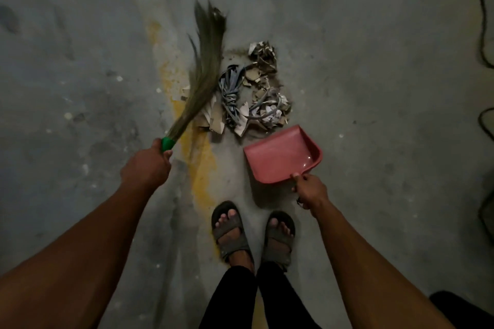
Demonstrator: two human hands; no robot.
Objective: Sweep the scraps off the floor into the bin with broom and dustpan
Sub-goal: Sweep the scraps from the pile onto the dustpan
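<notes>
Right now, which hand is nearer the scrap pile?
Roughly even, the right marginally nearer. The right hand, gripping the pink dustpan, sits below-right of the scrap pile; the left hand, holding the broom, sits below-left.

The floor [374,75] is grey concrete, mottled with darker patches and small pale specks. A yellow stain [199,165] runs lengthwise along it, from the upper left toward the lower centre. Two feet stand side by side at lower centre, each in a dark strapped sandal: one sandal [232,232] on the left, one sandal [278,238] on the right. Black trouser legs [256,299] rise above them. A dark cable [484,35] loops along the right edge.
</notes>
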